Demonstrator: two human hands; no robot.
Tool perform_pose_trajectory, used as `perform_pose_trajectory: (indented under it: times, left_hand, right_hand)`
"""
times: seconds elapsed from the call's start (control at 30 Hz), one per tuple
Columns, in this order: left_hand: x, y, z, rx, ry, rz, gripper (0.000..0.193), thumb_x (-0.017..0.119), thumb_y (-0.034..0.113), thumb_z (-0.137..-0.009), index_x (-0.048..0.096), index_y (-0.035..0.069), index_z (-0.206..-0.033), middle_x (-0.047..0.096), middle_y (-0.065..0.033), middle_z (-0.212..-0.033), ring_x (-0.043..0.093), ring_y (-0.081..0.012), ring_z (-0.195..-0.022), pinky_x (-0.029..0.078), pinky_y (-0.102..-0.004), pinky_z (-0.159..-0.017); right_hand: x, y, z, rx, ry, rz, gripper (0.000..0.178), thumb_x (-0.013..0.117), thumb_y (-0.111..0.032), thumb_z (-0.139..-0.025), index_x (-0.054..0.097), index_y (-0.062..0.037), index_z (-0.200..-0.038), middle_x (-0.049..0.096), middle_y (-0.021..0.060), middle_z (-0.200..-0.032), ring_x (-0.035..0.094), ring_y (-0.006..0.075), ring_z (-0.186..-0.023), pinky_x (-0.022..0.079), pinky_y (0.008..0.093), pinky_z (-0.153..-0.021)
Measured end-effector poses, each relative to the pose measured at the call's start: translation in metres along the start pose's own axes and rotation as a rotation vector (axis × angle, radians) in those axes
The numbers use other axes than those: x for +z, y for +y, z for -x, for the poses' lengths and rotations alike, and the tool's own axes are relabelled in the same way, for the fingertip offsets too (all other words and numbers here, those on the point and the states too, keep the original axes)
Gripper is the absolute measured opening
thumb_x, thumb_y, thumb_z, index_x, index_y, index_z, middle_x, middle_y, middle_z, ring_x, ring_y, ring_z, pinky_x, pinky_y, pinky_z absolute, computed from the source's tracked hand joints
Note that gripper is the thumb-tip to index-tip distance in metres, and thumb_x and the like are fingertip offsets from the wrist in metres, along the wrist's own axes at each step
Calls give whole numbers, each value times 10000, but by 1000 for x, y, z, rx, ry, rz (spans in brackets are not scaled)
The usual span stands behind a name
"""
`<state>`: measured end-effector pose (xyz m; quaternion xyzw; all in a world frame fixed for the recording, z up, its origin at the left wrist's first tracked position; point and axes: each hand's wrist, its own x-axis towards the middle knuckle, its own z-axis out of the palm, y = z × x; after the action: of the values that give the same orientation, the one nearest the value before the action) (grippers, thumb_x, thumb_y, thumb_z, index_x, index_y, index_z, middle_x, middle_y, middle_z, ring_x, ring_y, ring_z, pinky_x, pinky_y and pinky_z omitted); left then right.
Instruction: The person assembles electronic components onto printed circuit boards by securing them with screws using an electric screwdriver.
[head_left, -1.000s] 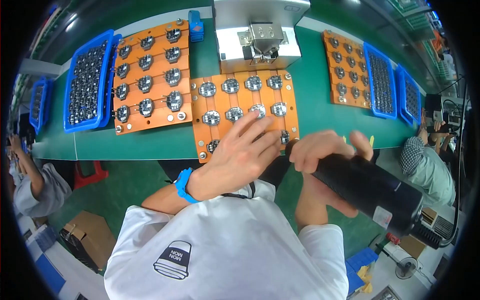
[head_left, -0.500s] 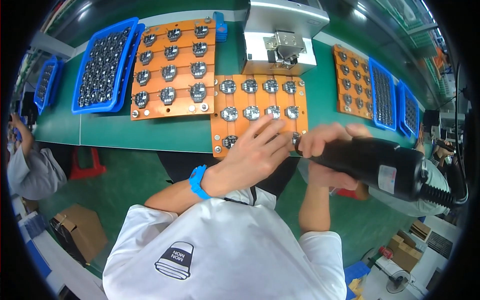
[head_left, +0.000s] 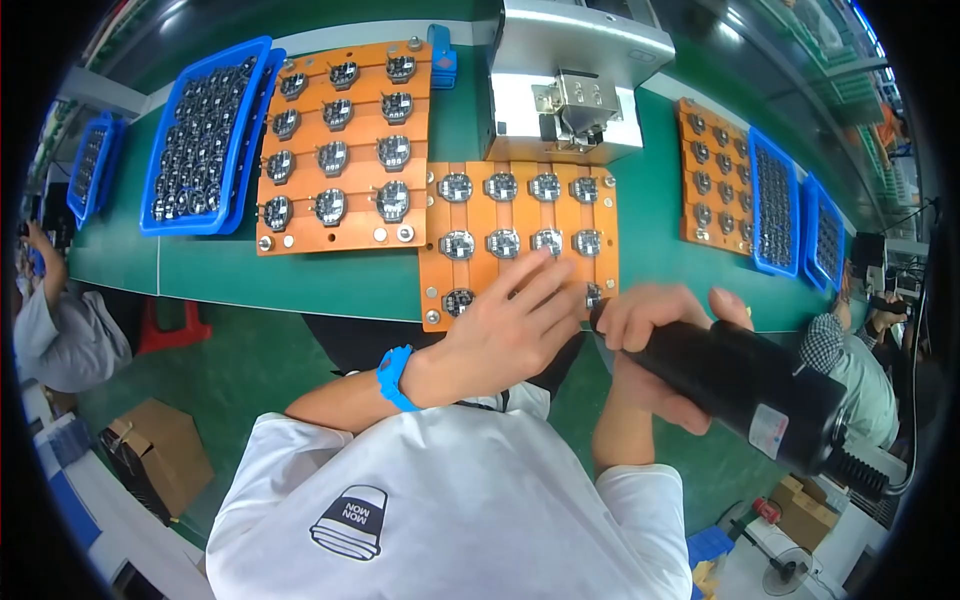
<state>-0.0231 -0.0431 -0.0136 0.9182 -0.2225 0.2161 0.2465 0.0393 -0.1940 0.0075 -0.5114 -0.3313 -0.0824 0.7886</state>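
My right hand (head_left: 655, 330) is wrapped round the front part of a black corded electric screwdriver (head_left: 745, 390), which points leftward at the near right corner of an orange fixture plate (head_left: 470, 272). Its tip is hidden behind my fingers. Rows of small round circuit boards sit in that plate, one of them (head_left: 593, 297) right beside the tool's front end. With fingers stretched out, my left hand (head_left: 515, 325) rests over the plate's near rows and covers some boards. A blue band (head_left: 396, 378) is round my left wrist.
Left of the plate lies a larger orange plate (head_left: 360, 226) of boards, then a blue tray (head_left: 152, 200) full of parts. A silver metal machine (head_left: 565, 85) stands behind. Rightward are another orange plate (head_left: 712, 235) and blue trays (head_left: 790, 262). People sit at both sides.
The rear of the screwdriver has swung down toward me, and my right thumb stands more upright. The plates sit slightly lower in view. My left hand stays nearly in place.
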Motion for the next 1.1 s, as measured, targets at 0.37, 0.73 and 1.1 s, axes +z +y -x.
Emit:
perform_pose_trajectory:
  times: [0.37,0.73,1.1]
  left_hand:
    - [-6,-1,-1,16,-85,-27,277,634,140,-750,698,29,-995,637,-88,-1161,544,-275,-1194,395,-480,-1063]
    - [-8,-1,-2,-9,-57,5,229,649,135,-745,728,42,-939,652,-85,-1139,555,-290,-1173,396,-492,-1066]
    - [-15,4,-8,15,-115,-53,247,670,131,-750,698,18,-967,641,-95,-1130,551,-295,-1168,391,-491,-1066]
  right_hand:
    - [0,-3,-18,-165,-239,77,861,549,-674,-834,307,-21,-1340,539,118,-682,542,226,-499,499,341,-436]
    - [-8,-1,-39,-101,-480,-103,842,608,-647,-836,338,-50,-1365,582,110,-653,572,222,-463,517,333,-427]
    - [-17,-10,-46,-52,56,-497,785,469,-582,-945,296,-3,-1447,512,60,-663,479,161,-430,480,314,-411]
